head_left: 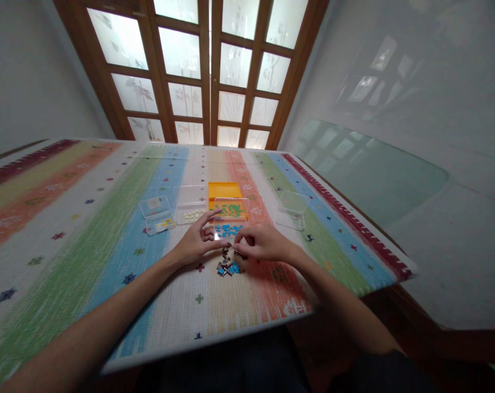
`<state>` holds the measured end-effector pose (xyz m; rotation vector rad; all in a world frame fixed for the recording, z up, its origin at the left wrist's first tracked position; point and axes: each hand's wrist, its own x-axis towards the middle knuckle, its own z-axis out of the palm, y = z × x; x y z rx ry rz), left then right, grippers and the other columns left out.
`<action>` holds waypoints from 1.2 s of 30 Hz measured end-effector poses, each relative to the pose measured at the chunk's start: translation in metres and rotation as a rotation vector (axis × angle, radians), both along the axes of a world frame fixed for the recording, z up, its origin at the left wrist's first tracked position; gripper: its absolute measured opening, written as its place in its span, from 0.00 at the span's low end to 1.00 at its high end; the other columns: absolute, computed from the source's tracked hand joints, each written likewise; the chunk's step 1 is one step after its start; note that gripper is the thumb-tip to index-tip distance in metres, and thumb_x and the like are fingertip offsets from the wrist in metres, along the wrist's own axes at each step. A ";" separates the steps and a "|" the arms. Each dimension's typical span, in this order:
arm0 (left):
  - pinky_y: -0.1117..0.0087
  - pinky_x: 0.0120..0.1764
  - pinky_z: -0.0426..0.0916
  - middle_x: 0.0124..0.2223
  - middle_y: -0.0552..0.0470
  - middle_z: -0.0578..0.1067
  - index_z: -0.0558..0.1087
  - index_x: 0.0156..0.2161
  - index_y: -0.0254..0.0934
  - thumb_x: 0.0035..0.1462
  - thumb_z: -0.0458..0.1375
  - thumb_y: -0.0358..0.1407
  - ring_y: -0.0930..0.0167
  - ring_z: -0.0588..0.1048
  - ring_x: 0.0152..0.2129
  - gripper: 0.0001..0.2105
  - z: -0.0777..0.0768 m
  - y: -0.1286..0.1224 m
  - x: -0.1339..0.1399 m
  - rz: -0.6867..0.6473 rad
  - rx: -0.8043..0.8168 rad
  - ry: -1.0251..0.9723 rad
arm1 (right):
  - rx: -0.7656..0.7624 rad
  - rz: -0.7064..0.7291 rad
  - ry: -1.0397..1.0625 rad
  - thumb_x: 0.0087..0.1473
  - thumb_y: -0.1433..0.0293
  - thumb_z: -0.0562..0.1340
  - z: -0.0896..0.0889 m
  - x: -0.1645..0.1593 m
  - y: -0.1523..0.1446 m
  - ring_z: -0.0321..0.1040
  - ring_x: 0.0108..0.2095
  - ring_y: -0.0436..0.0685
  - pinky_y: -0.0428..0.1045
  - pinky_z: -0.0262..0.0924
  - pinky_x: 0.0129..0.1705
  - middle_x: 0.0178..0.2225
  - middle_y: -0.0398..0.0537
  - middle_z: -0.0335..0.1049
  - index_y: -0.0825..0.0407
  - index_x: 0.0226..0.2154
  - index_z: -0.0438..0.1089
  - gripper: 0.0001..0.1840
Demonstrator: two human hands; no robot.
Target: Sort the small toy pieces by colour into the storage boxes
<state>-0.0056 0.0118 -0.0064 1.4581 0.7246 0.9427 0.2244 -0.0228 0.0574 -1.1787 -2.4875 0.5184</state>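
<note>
Both bare forearms reach in from the near edge and converge toward the middle, the left arm coming from the near left, the right arm from the near right. The left hand (197,240) lies palm down with its index finger stretched far and right, the other fingers curled. The right hand (263,242) sits just beside it, fingers bent inward (fingertips nearly meeting the left's).
</note>
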 end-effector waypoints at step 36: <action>0.61 0.45 0.76 0.51 0.44 0.77 0.62 0.66 0.41 0.46 0.75 0.34 0.66 0.81 0.40 0.43 -0.004 0.003 0.000 -0.028 -0.001 -0.014 | -0.008 0.087 -0.119 0.57 0.74 0.64 0.009 -0.036 0.041 0.65 0.31 0.50 0.45 0.52 0.34 0.31 0.45 0.76 0.52 0.39 0.81 0.09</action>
